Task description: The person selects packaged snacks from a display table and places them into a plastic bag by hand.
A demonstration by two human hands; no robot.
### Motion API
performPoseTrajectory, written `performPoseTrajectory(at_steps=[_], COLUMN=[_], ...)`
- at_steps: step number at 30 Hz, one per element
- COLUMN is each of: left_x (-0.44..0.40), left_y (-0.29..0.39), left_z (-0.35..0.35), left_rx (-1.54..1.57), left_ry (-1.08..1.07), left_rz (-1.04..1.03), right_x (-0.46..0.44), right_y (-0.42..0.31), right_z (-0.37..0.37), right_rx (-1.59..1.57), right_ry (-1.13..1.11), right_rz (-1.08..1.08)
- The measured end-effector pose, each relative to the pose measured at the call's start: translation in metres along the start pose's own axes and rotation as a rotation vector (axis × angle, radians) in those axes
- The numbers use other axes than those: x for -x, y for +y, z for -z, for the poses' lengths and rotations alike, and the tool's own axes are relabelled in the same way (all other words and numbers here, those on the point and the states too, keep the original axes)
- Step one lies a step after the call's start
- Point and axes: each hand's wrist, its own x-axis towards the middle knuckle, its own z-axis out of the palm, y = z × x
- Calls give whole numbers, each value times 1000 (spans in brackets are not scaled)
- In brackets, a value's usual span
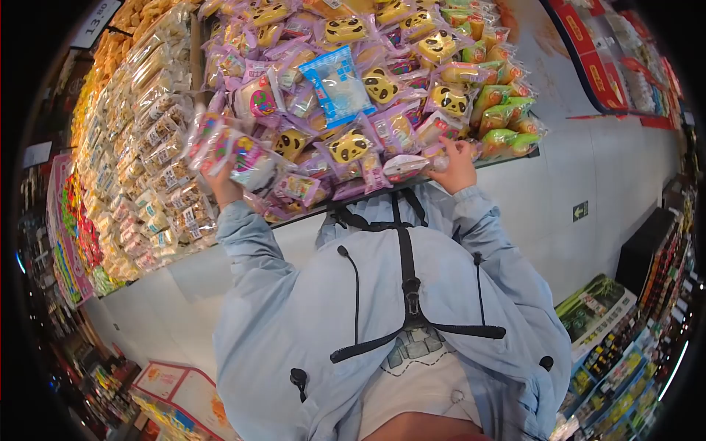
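Observation:
My left hand (pixel 223 182) is closed around wrapped snack packs (pixel 248 156) with pink and green print, lifted at the left side of the purple packs. Some of its fingers are hidden behind the plastic. At the front edge of the display, my right hand (pixel 457 167) has its thumb and fingers pinched on a small clear-and-purple snack pack (pixel 437 156). Between the two hands lie purple packs with yellow panda faces, such as one panda pack (pixel 348 146). A blue-and-clear bag (pixel 337 87) rests on top of the heap.
A divider (pixel 197 55) separates the heap from rows of clear-wrapped snacks (pixel 158 136) on the left. Green-and-orange packs (pixel 506 117) fill the right end. The display's front edge (pixel 338 202) runs before my body. Shelves of goods (pixel 618 367) stand at lower right.

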Motion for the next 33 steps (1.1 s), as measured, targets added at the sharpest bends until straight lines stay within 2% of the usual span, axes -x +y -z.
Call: performPoseTrajectory(at_steps=[4, 7, 9, 11, 15, 21, 27, 30, 33], left_x=[16, 40, 55, 62, 72, 69, 69, 68, 67], left_y=[25, 43, 48, 49, 56, 38, 27, 27, 28], left_z=[-10, -29, -44, -55, -74, -76, -107, -114, -119], left_rx=[173, 342, 321, 279, 294, 295, 368, 345, 334], left_ry=[193, 266, 318, 367, 248, 86, 37, -16, -26], left_rz=[-2, 90, 86, 61, 59, 171, 202, 207, 181], right_x=[-13, -20, -27, -25, -20, -20, -25, -21, -27], right_y=[23, 13, 7, 0, -17, -20, -18, -15, -1], right_z=[1, 0, -5, -19, -42, -58, -45, -36, -23], right_rx=[120, 174, 163, 70, -61, -155, -123, -61, -22], right_ry=[-112, -237, -313, -283, -244, -239, -299, -229, -341], right_rz=[54, 68, 137, 136, 149, 156, 159, 223, 211])
